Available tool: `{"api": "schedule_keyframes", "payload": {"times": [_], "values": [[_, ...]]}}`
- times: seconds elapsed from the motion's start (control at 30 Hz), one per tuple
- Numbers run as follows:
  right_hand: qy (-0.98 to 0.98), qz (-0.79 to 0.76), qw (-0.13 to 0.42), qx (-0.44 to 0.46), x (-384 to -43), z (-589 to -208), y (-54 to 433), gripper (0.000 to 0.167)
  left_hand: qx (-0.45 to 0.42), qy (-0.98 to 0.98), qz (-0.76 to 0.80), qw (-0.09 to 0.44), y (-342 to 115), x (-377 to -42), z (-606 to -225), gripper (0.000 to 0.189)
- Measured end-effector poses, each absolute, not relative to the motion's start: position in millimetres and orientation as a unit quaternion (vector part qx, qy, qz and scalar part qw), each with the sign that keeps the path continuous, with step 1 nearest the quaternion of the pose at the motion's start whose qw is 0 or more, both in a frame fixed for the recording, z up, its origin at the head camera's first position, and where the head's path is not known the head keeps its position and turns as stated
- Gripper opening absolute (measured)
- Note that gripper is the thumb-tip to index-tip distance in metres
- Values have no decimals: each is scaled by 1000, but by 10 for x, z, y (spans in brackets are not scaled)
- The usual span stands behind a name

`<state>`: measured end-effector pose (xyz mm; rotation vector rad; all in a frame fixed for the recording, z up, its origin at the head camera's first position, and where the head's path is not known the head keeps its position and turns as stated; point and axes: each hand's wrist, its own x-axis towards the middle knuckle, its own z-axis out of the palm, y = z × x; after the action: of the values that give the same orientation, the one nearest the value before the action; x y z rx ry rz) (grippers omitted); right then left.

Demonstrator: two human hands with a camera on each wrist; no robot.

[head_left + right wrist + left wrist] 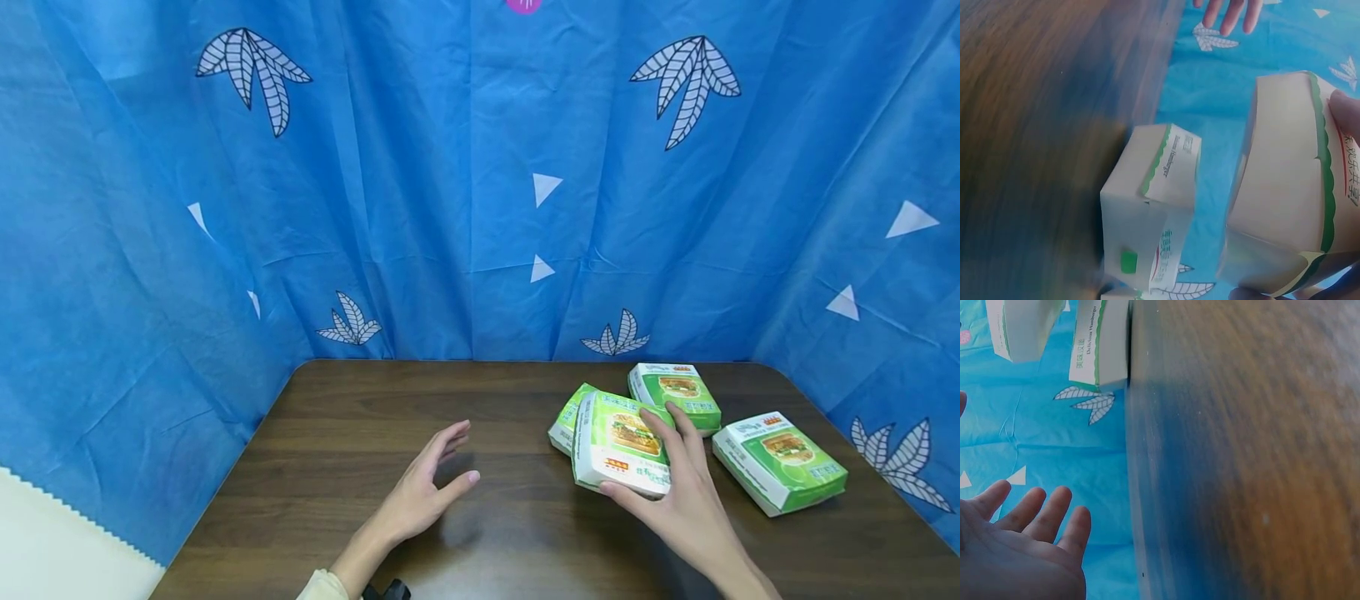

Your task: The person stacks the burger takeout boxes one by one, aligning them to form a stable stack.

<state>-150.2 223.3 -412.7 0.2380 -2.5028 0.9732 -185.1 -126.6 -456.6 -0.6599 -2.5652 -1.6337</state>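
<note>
My right hand (pixel 682 492) grips a green and white hamburger box (pixel 615 437), thumb on its near edge and fingers over its right side. The held box (pixel 1279 162) is raised off the table in the right wrist view. Just behind it, partly hidden, a second hamburger box (pixel 564 429) rests on the table. My left hand (pixel 423 492) hovers over the table to the left of the boxes, its fingers extended and the thumb apart, holding nothing. In the left wrist view the left palm (pixel 1029 562) shows below the two boxes.
Two more hamburger boxes lie flat at the right: one towards the back (pixel 678 396), one nearer the right edge (pixel 780 462). The dark wooden table (pixel 337 433) backs onto a blue curtain (pixel 420 183) with leaf and triangle prints, which also runs down both sides.
</note>
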Motion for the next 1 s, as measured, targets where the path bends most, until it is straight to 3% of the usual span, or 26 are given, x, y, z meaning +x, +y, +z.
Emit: {"api": "schedule_keyframes", "payload": {"times": [1.0], "values": [[-911, 357, 180, 106, -1567, -4130, 1979, 101, -214, -827, -520, 9, -1277, -1864, -4587, 71]]}}
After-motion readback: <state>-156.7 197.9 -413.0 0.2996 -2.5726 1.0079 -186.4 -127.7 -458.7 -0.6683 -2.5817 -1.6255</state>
